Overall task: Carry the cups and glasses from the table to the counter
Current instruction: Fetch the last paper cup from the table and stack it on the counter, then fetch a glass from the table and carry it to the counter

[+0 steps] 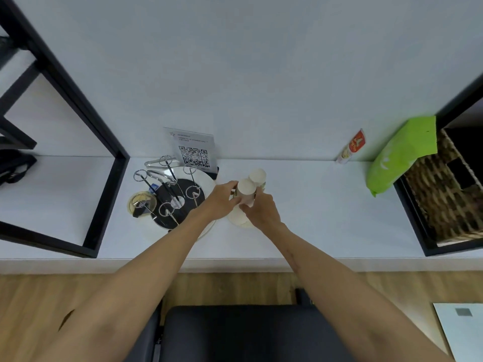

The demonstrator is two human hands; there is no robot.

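Two white paper cups stand close together on the white counter. The nearer cup is held from both sides: my left hand grips its left side and my right hand grips its right side and lower part. The farther cup stands just behind it, untouched. Under my hands lie more pale cup shapes, partly hidden, so I cannot tell how they lie.
Left of the cups a white plate carries a black disc with several wire card holders. A QR-code sign leans on the wall. A green bag, a wicker basket and a black frame flank the counter. A dark chair is below.
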